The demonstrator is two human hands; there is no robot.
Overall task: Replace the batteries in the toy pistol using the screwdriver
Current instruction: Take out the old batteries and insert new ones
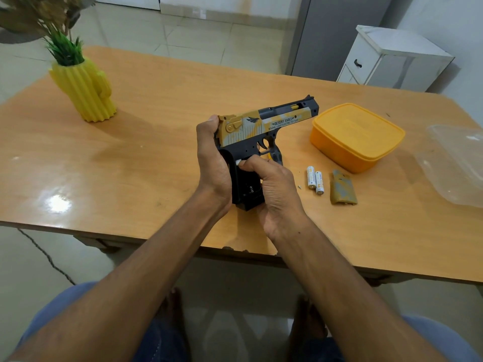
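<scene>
The tan, grey and black toy pistol (264,126) is held above the table, barrel pointing right. My left hand (213,163) wraps the back of its grip. My right hand (274,194) pinches a white battery (238,162) at the top of the open battery bay, where a spring (251,189) shows. Two white batteries (315,180) lie side by side on the table to the right. Beside them rest the tan battery cover (343,188) and a tiny screw (300,187). The screwdriver's black and yellow handle (275,155) shows behind the trigger guard.
An orange lidded box (356,137) sits right of the pistol. A clear plastic lid (454,163) lies at the table's right edge. A yellow cactus-shaped vase (85,92) with plants stands at the far left. A white cabinet (392,56) stands beyond the wooden table (130,165).
</scene>
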